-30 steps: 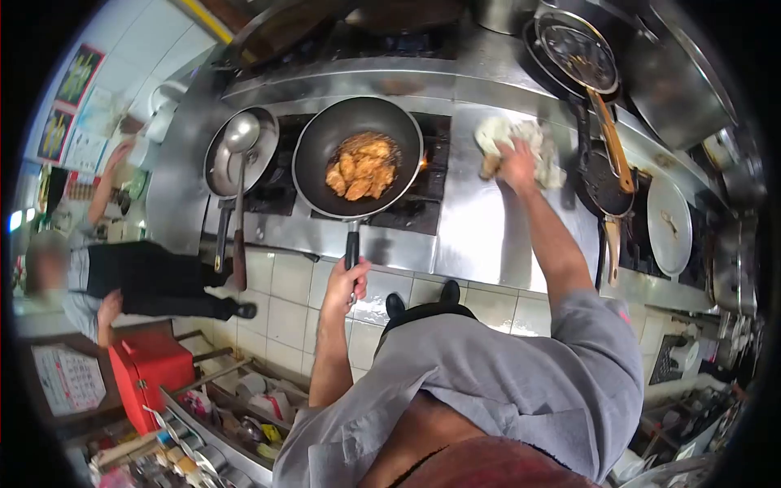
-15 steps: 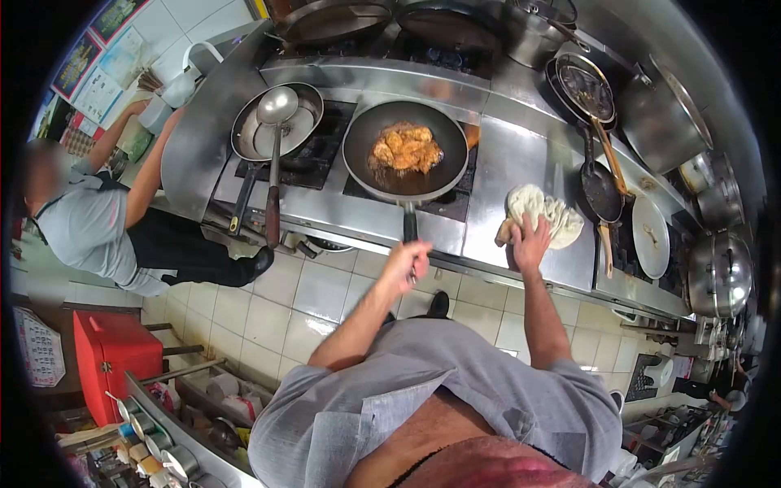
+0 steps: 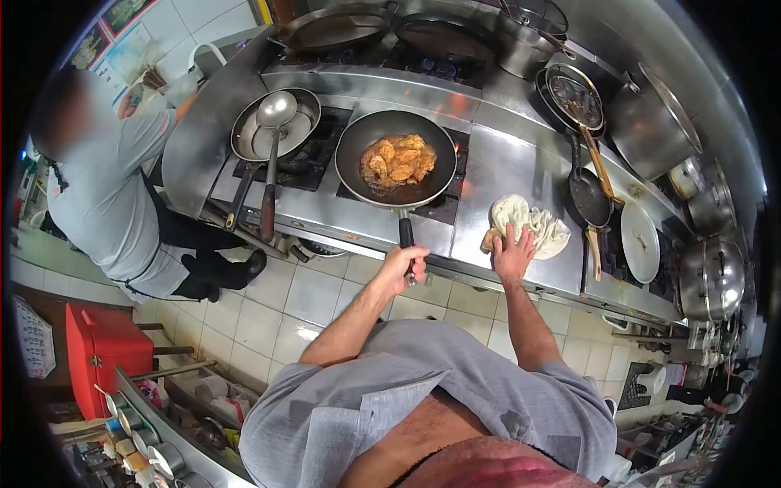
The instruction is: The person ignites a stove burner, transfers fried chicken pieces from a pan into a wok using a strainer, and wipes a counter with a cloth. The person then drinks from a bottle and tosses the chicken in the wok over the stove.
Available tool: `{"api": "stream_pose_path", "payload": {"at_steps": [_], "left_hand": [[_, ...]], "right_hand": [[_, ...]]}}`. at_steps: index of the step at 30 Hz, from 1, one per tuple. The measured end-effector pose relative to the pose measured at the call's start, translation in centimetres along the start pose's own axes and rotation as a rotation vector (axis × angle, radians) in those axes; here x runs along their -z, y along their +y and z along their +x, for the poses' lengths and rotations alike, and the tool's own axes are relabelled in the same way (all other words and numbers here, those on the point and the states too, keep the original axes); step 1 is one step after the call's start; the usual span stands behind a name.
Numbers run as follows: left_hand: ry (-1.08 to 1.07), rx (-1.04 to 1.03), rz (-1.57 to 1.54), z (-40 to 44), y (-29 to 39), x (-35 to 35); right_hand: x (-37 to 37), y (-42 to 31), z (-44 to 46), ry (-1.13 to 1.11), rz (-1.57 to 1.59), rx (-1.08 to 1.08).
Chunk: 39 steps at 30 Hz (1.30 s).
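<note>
My left hand point(image 3: 403, 268) is wrapped round the black handle of a dark frying pan point(image 3: 350, 167). The pan sits over a burner of the stove, and browned pieces of food point(image 3: 399, 160), which look like chicken, lie in sauce at its middle. On the steel worktop right of the burner is a crumpled white cloth point(image 3: 547, 232). My right hand point(image 3: 514, 256) rests on the cloth's near side with its fingers spread.
Left of my pan, a second pan point(image 3: 240, 138) holds a long-handled ladle point(image 3: 277, 108). Large pans point(image 3: 333, 31) stand on the back burners. More pans, a strainer point(image 3: 574, 93) and pots point(image 3: 716, 279) crowd the right. A co-worker point(image 3: 122, 187) stands at the left.
The food in the pan has shifted and spread a little. The co-worker at the left has moved closer to the stove. My right hand stays on the cloth.
</note>
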<state>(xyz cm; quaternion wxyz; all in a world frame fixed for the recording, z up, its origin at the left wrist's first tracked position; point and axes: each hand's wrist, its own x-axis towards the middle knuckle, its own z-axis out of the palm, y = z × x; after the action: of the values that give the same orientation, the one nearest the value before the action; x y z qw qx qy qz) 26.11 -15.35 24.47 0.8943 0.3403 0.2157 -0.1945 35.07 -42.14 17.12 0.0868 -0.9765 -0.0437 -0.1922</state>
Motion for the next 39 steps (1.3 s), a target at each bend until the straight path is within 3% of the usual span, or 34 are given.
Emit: {"api": "stream_pose_path", "payload": {"at_steps": [4,8,11,16,19,25,29,32,35,39], "left_hand": [[-0.054,-0.067,0.021,3.8,3.0,4.0],[-0.109,-0.076,-0.007,0.9,1.5,2.1],[0.078,-0.061,0.04,-4.9,0.3,-2.0],[-0.012,0.141,-0.25,-4.6,5.0,-3.0],[-0.038,-0.01,-0.081,-2.3,6.3,-3.2],[-0.014,-0.187,0.161,-4.5,-1.0,-0.1],[0.0,-0.141,-0.01,-1.7,0.3,0.8],[-0.103,-0.16,0.073,1.7,0.9,2.9],[0.023,-0.18,0.097,3.4,2.8,3.0],[0.017,-0.103,0.007,1.8,0.8,1.3]], "right_hand": [[0.6,-0.4,-0.2,-0.025,0.017,-0.045],[0.3,-0.1,-0.3,-0.002,0.003,-0.039],[0.6,-0.3,-0.1,-0.002,0.024,-0.056],[0.4,-0.1,-0.4,0.033,0.01,-0.027],[0.4,-0.1,-0.6,0.023,0.015,-0.031],[0.7,-0.3,0.2,0.009,0.048,-0.064],[0.7,-0.2,-0.6,-0.002,0.037,-0.049],[0.5,-0.1,-0.5,0.008,0.022,-0.046],[0.8,-0.4,-0.5,0.015,0.051,-0.062],[0.7,-0.2,-0.5,0.039,0.023,-0.029]]}}
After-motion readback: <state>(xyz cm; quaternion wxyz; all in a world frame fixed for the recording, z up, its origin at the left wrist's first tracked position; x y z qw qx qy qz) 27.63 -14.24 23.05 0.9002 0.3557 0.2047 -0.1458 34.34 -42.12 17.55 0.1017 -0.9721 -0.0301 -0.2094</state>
